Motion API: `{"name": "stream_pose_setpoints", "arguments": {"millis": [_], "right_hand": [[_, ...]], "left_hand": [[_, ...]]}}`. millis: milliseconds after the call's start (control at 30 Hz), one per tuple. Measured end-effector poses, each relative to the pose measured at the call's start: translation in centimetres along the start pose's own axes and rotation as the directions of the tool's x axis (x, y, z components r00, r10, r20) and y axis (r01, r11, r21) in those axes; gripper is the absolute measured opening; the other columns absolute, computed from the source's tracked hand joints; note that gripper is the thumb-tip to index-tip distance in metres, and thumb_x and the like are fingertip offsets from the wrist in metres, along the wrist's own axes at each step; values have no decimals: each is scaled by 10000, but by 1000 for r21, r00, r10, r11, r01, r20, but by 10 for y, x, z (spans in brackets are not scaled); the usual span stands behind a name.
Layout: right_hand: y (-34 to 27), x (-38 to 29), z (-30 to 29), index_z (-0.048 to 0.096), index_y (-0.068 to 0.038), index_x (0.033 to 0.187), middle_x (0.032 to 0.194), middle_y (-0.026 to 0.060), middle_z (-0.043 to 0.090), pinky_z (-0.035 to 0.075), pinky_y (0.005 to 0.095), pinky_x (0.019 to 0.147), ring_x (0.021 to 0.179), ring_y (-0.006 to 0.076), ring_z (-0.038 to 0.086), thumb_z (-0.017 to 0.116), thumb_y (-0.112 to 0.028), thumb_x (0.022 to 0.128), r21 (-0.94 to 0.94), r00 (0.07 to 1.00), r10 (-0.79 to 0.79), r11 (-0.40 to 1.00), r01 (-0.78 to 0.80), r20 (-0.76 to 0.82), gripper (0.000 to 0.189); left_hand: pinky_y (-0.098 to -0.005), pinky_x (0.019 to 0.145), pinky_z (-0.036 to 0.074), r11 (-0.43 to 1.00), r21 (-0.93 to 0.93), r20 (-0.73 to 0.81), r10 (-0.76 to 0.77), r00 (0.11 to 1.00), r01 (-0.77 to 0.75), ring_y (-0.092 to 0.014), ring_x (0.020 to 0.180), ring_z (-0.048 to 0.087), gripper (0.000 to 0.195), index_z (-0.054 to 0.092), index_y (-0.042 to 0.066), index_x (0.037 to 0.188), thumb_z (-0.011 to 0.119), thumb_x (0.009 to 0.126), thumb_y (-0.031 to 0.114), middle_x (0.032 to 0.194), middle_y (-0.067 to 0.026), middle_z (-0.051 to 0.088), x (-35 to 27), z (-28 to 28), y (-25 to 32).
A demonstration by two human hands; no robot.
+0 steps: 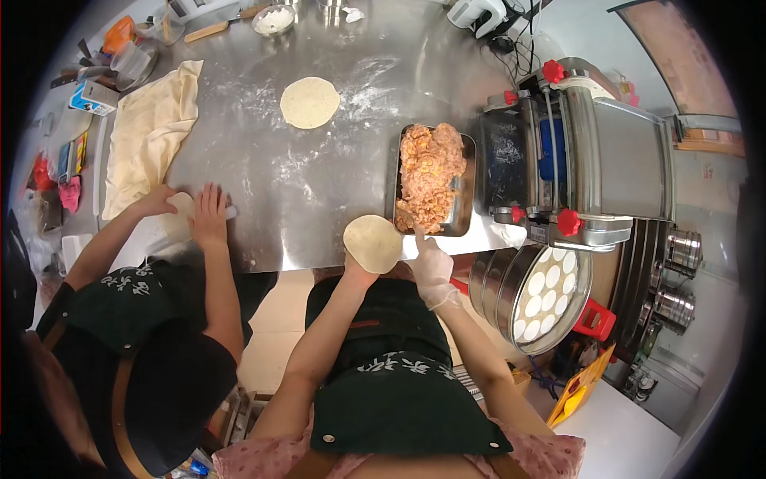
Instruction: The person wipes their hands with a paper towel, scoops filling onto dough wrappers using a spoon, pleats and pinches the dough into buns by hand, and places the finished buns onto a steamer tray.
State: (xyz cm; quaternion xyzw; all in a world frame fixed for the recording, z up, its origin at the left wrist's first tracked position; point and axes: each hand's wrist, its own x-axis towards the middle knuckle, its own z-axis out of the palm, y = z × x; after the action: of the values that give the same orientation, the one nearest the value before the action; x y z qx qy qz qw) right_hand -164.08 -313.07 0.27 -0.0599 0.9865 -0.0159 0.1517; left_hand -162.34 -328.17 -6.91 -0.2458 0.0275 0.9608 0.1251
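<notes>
A round dough wrapper rests on my left hand, which supports it from below near the front table edge. My right hand wears a clear glove. Its extended forefinger reaches the near end of a metal tray and meets the minced meat filling there. Whether the curled fingers hold a tool cannot be made out. The filling is pinkish with orange bits and heaped along the tray. Farther up the steel table lies another dough round.
Left of me, a co-worker's hands press dough beside a folded dough sheet. A dough-rolling machine with red knobs stands right of the tray. Below it, a steamer holds several white rounds. The steel table carries flour smears.
</notes>
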Motion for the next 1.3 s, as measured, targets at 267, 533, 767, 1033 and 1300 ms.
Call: {"name": "stream_pose_setpoints", "arguments": {"millis": [267, 533, 767, 1033, 1300], "right_hand": [[19, 17, 15, 539, -77, 1271, 757, 137, 635, 533, 402, 582, 690, 273, 679, 480, -89, 876, 115, 992, -118, 987, 114, 32, 399], [37, 3, -9, 548, -103, 1248, 729, 111, 629, 514, 383, 525, 630, 266, 656, 537, -159, 867, 173, 988, -154, 972, 156, -26, 385], [27, -6, 14, 476, -95, 1307, 825, 112, 626, 528, 382, 501, 597, 264, 650, 514, -99, 859, -169, 999, 38, 985, -35, 14, 450], [19, -7, 4, 398, -61, 1368, 841, 119, 621, 530, 400, 513, 624, 282, 658, 527, -77, 854, -74, 997, -77, 994, 77, -2, 530], [24, 6, 4, 526, -43, 1280, 816, 134, 636, 519, 398, 568, 701, 291, 664, 657, -251, 796, 17, 996, -72, 997, 71, 53, 542]], "left_hand": [[-447, 961, 484, 997, 50, -12, 57, 998, -56, -281, 1124, 583, 438, 516, 65, 1258, 335, 993, 363, 1235, -126, 592, -2, -1, -2], [-442, 937, 501, 994, 64, -108, 90, 990, -83, -276, 1105, 599, 435, 537, 75, 1238, 330, 991, 365, 1213, -123, 609, -3, 1, -3], [-444, 938, 501, 992, 98, -126, 90, 988, -78, -278, 1110, 597, 436, 536, 87, 1243, 331, 991, 378, 1221, -122, 606, -2, 0, -9], [-439, 871, 539, 991, 116, -130, 87, 988, -72, -269, 1047, 629, 421, 563, 96, 1194, 347, 985, 391, 1151, -102, 638, -3, 7, -7], [-457, 902, 524, 994, 99, -161, 53, 986, -38, -279, 1074, 615, 426, 550, 100, 1220, 335, 988, 384, 1184, -105, 624, -6, 3, -5]]}}
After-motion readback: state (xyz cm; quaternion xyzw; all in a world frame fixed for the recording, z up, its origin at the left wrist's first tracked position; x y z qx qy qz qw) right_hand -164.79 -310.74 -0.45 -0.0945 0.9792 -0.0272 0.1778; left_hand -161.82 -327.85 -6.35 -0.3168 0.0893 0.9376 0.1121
